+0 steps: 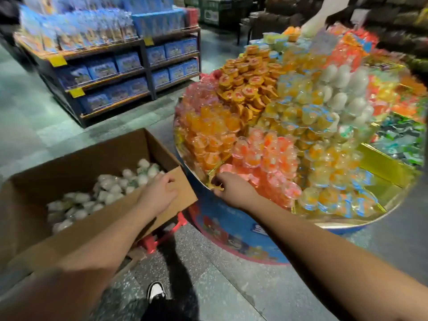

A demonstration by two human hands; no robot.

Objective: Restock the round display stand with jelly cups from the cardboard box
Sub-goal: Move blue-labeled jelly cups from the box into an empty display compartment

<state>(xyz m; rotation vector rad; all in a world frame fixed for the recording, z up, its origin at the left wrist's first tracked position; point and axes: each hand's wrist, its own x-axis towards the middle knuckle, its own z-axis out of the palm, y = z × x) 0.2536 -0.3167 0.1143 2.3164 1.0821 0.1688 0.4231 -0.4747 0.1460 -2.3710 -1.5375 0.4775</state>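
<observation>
**Left hand at box, right hand at stand rim: no cup clearly in hand**

Nearest: shoe (155, 291) on the speckled floor, both forearms reaching forward.

Left hand (158, 194) sits over the near wall of the cardboard box (69, 230), fingers curled down over the edge toward the contents. Can't tell if it holds a cup; fingertips are hidden.

Box rests on a red cart (159, 237), just beside the stand. Inside: pale white jelly cups (108, 189), loose pile, box roughly part full.

Right hand (231, 188) is at the near rim of the round display stand (234, 228), fingers curled in beside the pink cups (273, 179). Whether they pinch anything: can't tell, view is from behind the knuckles.

Handling, my read: cups are light, thin clear plastic with film lids, smooth and slippery, prone to roll and cascade off heaped piles. Take each round the sidewall, not by the lid; light squeeze only. The white section (347, 89) further up the stand looks like the matching slot.

Far: blue-stocked shelving (129, 66) across the aisle.
</observation>
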